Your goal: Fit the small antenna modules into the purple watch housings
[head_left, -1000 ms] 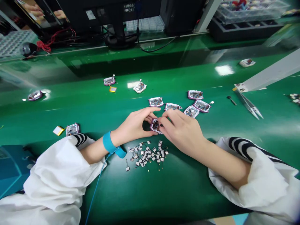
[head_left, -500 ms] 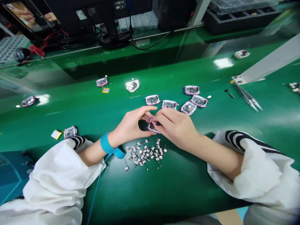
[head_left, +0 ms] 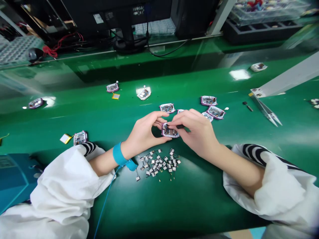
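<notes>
My left hand (head_left: 147, 131), with a teal strap (head_left: 119, 155) round its wrist, grips a small purple-and-white device case (head_left: 170, 131) by its left side, the circuit board facing up. Over the case's upper right side is my right hand (head_left: 198, 132), its thumb and fingers pinched on a small dark part (head_left: 179, 126). The fingertips are at the board's upper edge. Just below the hands lies a pile of small square parts with short leads (head_left: 159, 163). Behind the hands, similar open cases (head_left: 167, 108) sit on the green table.
White-tipped tweezers (head_left: 270, 114) lie at the right, below a slanted white post (head_left: 284, 74). Cases with yellow batteries (head_left: 65, 138) are at the left. A monitor stand (head_left: 126, 39) and cables are at the back, and a blue cord (head_left: 106, 199) runs down from the strap.
My right fingers have shifted on the case, uncovering more of its board, and the dark part now shows between them. The whole view has moved slightly.
</notes>
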Tool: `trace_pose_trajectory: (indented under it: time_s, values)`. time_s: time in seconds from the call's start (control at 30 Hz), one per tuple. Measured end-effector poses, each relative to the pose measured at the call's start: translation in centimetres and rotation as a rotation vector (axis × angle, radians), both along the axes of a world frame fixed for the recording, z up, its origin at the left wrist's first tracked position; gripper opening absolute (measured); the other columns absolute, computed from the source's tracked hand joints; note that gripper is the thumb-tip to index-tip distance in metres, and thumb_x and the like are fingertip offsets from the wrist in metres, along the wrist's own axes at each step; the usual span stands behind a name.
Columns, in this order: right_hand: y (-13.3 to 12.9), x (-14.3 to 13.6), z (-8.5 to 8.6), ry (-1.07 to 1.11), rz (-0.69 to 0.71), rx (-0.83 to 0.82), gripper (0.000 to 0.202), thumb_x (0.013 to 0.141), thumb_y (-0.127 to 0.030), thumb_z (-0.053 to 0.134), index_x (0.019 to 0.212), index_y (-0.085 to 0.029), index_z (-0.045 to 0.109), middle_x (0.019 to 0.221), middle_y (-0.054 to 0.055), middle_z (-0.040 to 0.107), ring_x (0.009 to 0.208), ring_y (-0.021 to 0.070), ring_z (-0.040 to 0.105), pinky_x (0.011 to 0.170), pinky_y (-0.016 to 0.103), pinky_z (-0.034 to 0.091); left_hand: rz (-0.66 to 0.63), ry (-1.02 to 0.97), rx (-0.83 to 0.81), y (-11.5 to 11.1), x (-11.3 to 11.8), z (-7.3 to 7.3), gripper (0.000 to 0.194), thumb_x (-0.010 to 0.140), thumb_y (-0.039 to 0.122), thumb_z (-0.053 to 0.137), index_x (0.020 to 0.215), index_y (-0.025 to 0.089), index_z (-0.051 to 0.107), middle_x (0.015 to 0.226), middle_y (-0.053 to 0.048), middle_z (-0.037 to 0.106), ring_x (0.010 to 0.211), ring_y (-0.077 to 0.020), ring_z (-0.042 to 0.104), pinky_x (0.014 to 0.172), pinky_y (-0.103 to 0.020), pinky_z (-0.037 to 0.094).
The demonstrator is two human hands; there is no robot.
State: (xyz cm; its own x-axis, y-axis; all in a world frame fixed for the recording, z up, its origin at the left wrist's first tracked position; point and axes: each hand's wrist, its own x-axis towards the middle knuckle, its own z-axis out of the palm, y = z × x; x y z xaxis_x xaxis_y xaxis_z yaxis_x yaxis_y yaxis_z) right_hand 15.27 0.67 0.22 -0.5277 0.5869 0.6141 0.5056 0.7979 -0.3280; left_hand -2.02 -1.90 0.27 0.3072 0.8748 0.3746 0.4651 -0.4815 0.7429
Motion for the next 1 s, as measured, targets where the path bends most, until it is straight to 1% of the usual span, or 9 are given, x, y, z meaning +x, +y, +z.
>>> trace_pose_trajectory:
  time_s: [0.17,0.27,0.33,0.6,0.7,0.77,0.87,0.93,1.0]
  values:
    - [0.6,-0.4,-0.4,0.260,0.037,-0.284,0.006,0.073,-0.013,0.061,0.070,-0.018,0.062,0.072,-0.001,0.055,0.072,0.0093,0.052,0.065,0.026,0.043,0.007,-0.080,-0.028,-0.2,0.0,-0.2,0.052,0.061,0.021,0.073,0.106,0.015,0.049,0.089,-0.002,0.063,0.080,-0.0105,0.062,0.076,-0.020,0.054]
    - [0.9,-0.4,-0.3,0.298,0.052,-0.439,0.006,0.069,-0.013,0.064,0.067,-0.019,0.063,0.068,-0.002,0.051,0.068,0.0083,0.052,0.059,0.023,0.042,0.013,-0.062,0.005,-0.1,0.0,-0.5,0.050,0.060,0.022,0.074,0.104,0.014,0.050,0.088,-0.002,0.063,0.078,-0.0092,0.062,0.075,-0.018,0.053]
    - [1.0,-0.3,-0.2,0.279,0.037,-0.467,0.006,0.066,-0.014,0.067,0.065,-0.019,0.063,0.067,-0.002,0.051,0.067,0.0082,0.051,0.058,0.023,0.042,0.019,-0.038,0.026,0.0,0.0,-0.5,0.048,0.060,0.023,0.074,0.102,0.015,0.051,0.088,-0.002,0.063,0.076,-0.0085,0.062,0.074,-0.017,0.053]
    - [0.8,-0.7,-0.7,0.367,0.047,-0.389,0.009,0.068,-0.013,0.065,0.064,-0.017,0.059,0.069,-0.002,0.052,0.069,0.0079,0.052,0.057,0.022,0.041,0.016,-0.072,0.038,-0.1,0.0,-0.6,0.049,0.061,0.025,0.074,0.103,0.016,0.050,0.088,0.000,0.063,0.074,-0.0079,0.062,0.074,-0.017,0.053]
    - [0.9,-0.6,-0.9,0.295,0.054,-0.336,0.010,0.070,-0.015,0.063,0.063,-0.017,0.057,0.068,-0.001,0.053,0.068,0.0085,0.052,0.060,0.024,0.042,0.016,-0.068,0.061,-0.1,0.0,-0.9,0.045,0.061,0.024,0.073,0.100,0.017,0.051,0.091,-0.001,0.062,0.074,-0.0074,0.061,0.073,-0.016,0.053]
    - [0.9,-0.3,-0.8,0.132,0.045,-0.211,0.008,0.073,-0.018,0.061,0.066,-0.017,0.058,0.070,0.000,0.056,0.068,0.0098,0.052,0.061,0.025,0.041,0.018,-0.056,0.058,0.0,-0.1,-1.1,0.042,0.062,0.023,0.072,0.098,0.016,0.051,0.092,-0.001,0.061,0.074,-0.0071,0.061,0.072,-0.016,0.053]
    - [0.8,0.2,-0.3,-0.124,-0.034,0.101,0.007,0.076,-0.023,0.058,0.077,-0.021,0.064,0.077,0.002,0.059,0.065,0.0113,0.048,0.054,0.025,0.037,0.019,-0.101,0.020,0.2,-0.1,-1.2,0.044,0.061,0.022,0.073,0.098,0.017,0.050,0.089,0.000,0.061,0.074,-0.0077,0.061,0.072,-0.017,0.054]
    - [0.6,0.4,0.0,-0.179,-0.066,0.235,0.009,0.076,-0.024,0.057,0.081,-0.022,0.065,0.077,0.002,0.059,0.064,0.0111,0.046,0.051,0.024,0.034,0.008,-0.131,-0.013,0.2,0.0,-1.1,0.047,0.060,0.023,0.074,0.099,0.017,0.049,0.087,0.000,0.062,0.074,-0.0086,0.061,0.073,-0.018,0.054]
    - [0.5,0.3,0.3,-0.184,-0.057,0.276,0.007,0.076,-0.022,0.058,0.079,-0.021,0.064,0.073,0.001,0.059,0.064,0.0103,0.047,0.051,0.023,0.035,-0.011,-0.127,-0.031,0.2,0.0,-0.9,0.048,0.059,0.022,0.074,0.100,0.017,0.049,0.086,0.000,0.061,0.076,-0.0092,0.061,0.074,-0.020,0.054]
